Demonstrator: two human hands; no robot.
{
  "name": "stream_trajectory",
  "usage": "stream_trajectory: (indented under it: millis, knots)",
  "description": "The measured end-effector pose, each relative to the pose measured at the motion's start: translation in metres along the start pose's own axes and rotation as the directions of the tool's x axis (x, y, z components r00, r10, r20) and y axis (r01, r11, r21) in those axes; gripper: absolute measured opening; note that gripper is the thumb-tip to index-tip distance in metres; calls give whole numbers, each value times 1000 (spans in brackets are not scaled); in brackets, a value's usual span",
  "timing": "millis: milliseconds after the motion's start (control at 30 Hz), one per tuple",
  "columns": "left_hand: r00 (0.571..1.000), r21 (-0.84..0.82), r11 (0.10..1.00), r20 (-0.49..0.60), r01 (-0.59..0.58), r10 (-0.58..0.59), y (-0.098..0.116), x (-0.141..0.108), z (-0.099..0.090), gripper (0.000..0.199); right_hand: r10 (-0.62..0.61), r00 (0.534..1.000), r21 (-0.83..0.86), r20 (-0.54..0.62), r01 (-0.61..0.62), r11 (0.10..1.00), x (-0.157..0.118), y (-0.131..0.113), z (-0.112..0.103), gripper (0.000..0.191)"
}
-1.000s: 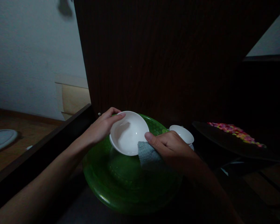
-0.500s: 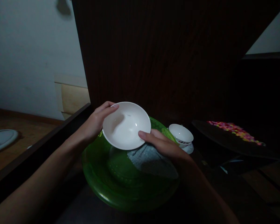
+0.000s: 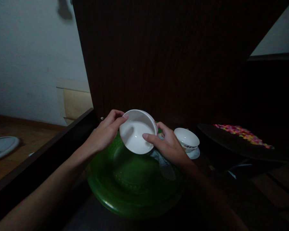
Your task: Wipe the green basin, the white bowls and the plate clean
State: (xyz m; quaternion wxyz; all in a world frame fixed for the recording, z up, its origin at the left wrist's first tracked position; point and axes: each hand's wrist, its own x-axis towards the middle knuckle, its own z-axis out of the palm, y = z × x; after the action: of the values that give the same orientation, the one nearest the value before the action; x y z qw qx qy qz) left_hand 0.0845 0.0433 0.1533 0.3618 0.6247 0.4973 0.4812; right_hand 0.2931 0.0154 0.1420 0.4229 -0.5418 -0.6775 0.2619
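A white bowl (image 3: 137, 138) is held tilted, its inside facing me, above a green basin (image 3: 127, 179). My left hand (image 3: 108, 130) grips its upper left rim, thumb just inside and fingers behind. On the right side, my right hand (image 3: 168, 144) has its thumb inside the bowl and its fingers around the outer wall. A grey-blue cloth (image 3: 166, 166) hangs beneath my right hand, partly hidden by it. To the right of that hand stand white bowls (image 3: 186, 137), one seemingly stacked on another, on a white saucer (image 3: 194, 154).
A dark wooden panel (image 3: 163, 64) rises behind the basin. A dark ledge (image 3: 50, 141) runs along the left. At right, a dark surface carries a strip of pink and yellow bits (image 3: 243, 133). A white oval object (image 3: 2, 147) lies on the floor at far left.
The bowl has turned to a steeper tilt and shifted slightly right, showing some of its patterned outside. My left hand has moved right with it. The cloth hangs more bunched under my right hand.
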Motion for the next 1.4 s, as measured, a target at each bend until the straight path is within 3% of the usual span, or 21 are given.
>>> stream_trajectory:
  millis: [100,267,500,667,767,867,967,1067,1167,1400]
  knots:
    - [997,95,994,-43,-52,57,-1,1,0,37,-1,993,-200,-122,-23,979,-5,-8,3,42]
    - [995,91,991,51,-94,89,-1,-1,2,48,-71,970,-451,-233,-43,892,-14,-17,10,47]
    - [998,-18,1000,67,19,-18,-1,-12,10,53,-221,915,-635,-337,-48,771,-24,-16,21,56]
    - [993,-94,995,112,34,-23,12,-20,17,34,-64,969,-666,-237,-114,737,-22,-15,24,70]
    - [969,-212,963,217,164,-118,15,-23,19,25,-31,983,-642,-178,-92,761,-22,-12,28,67]
    - [907,-434,817,348,380,-237,15,-27,24,24,-64,989,-620,-134,-34,784,-24,-8,34,64]
    - [869,-560,673,403,483,-288,14,-28,28,24,-85,992,-605,-97,10,796,-26,-4,35,66]
    - [865,-609,617,399,499,-305,12,-25,28,26,-76,997,-559,-11,57,827,-25,1,30,69]
    - [885,-618,636,364,463,-291,9,-19,25,29,-48,996,-488,73,78,869,-21,3,18,66]
    - [894,-613,651,326,448,-308,8,-11,18,16,51,978,-287,204,10,958,4,10,-29,25]
